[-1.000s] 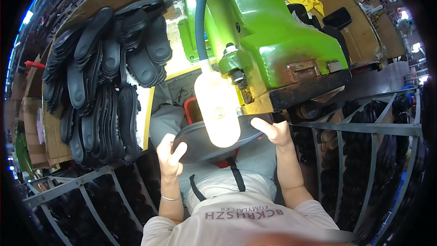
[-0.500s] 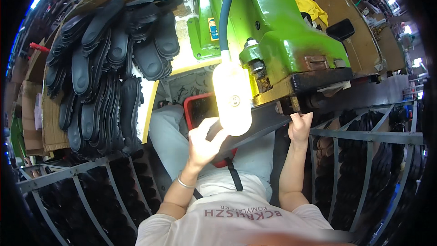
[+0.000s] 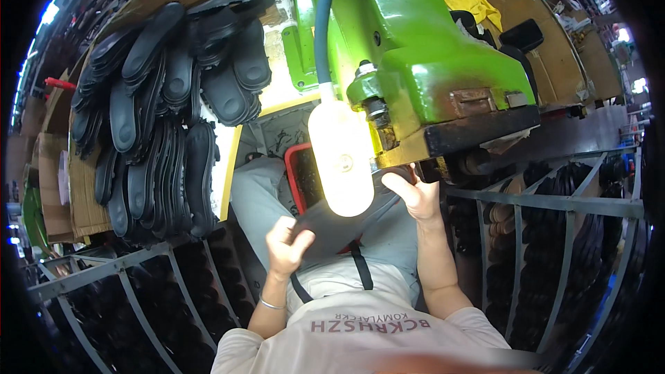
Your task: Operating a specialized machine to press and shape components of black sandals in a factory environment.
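A black shoe sole (image 3: 332,233) is stretched between my two hands, tilted up toward the right, above my lap. My left hand (image 3: 286,246) closes on its lower left end, thumb on top. At the upper right end, my right hand (image 3: 418,197) grips the sole with the thumb laid over it, just below the head of a green machine (image 3: 454,62). A bright lamp (image 3: 341,166) on a blue flexible stem hides the middle upper part of the sole.
Stacks of black soles (image 3: 159,159) lie on the left beside a cardboard box wall (image 3: 86,187). Metal racks (image 3: 554,202) holding many soles flank me on both sides. A red-rimmed container (image 3: 294,180) sits below, and a yellow cloth (image 3: 471,3) lies behind the machine.
Both hands have drawn the sole away from the machine head, down and to the left. My right hand has shifted left and now has its thumb over the sole.
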`<action>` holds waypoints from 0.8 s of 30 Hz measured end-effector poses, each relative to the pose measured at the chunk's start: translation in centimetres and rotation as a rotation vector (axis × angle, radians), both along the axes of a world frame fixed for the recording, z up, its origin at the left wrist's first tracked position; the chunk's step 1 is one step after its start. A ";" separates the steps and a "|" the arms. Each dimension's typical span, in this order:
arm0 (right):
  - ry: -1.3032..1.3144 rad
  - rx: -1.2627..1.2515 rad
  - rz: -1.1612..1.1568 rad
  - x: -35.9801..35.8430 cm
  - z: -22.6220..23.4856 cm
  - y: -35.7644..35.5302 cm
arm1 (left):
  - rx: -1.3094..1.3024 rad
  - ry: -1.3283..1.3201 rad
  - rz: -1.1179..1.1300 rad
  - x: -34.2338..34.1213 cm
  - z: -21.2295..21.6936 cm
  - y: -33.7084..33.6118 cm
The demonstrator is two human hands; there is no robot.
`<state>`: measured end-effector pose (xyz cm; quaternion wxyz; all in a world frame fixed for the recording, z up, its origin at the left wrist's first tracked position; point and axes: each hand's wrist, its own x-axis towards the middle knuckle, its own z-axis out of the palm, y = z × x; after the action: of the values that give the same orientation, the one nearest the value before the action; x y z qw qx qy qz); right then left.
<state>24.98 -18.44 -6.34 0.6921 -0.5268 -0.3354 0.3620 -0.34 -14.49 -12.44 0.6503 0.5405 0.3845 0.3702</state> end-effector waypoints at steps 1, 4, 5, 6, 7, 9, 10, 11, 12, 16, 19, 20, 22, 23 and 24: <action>0.001 0.001 -0.002 0.2 -0.3 0.0 | -0.010 0.000 -0.057 0.3 -0.8 -1.0; -0.143 -0.228 0.179 1.2 -2.8 0.2 | 0.039 0.110 -0.301 2.1 -1.4 -3.7; -0.144 -0.230 0.180 1.0 -2.7 0.4 | 0.067 0.166 -0.344 3.2 -1.2 -4.4; -0.183 -0.143 0.109 0.5 -2.3 0.7 | 0.050 0.108 -0.329 4.4 -1.0 -5.1; -0.221 -0.050 0.041 0.3 -2.0 0.9 | 0.070 0.178 -0.333 4.9 -1.0 -5.3; -0.227 -0.129 0.097 0.9 -1.2 0.1 | 0.035 0.129 -0.261 5.0 -2.4 -5.3; -0.210 -0.093 0.106 1.1 -0.8 -0.2 | 0.055 0.136 -0.213 4.6 -2.9 -5.0; -0.194 -0.063 0.106 1.6 -0.6 -0.8 | 0.073 0.139 -0.177 4.3 -2.3 -4.0; -0.176 -0.024 0.113 2.2 -0.9 -1.3 | 0.214 0.305 -0.181 3.8 -1.5 -3.0; -0.044 -0.013 -0.054 4.1 -2.2 -3.9 | 0.222 0.168 0.073 5.0 0.2 -0.7; 0.082 0.110 -0.232 4.7 -3.2 -4.7 | 0.506 0.109 0.110 7.2 2.0 1.0; 0.106 0.098 -0.242 4.9 -2.7 -4.7 | 0.524 0.099 0.087 8.0 2.6 1.2; 0.117 0.074 -0.310 5.4 -2.2 -4.4 | 0.618 0.089 0.040 8.9 4.7 2.2; 0.113 0.079 -0.313 5.5 -2.1 -4.4 | 0.622 0.083 0.038 9.0 5.1 2.6; 0.121 0.070 -0.288 5.5 -1.9 -4.3 | 0.523 0.094 0.006 8.9 5.4 3.1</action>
<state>30.52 -22.76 -8.26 0.7739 -0.5221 -0.2264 0.2781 8.59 -11.42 -7.02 0.4688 0.7057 0.3070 0.4335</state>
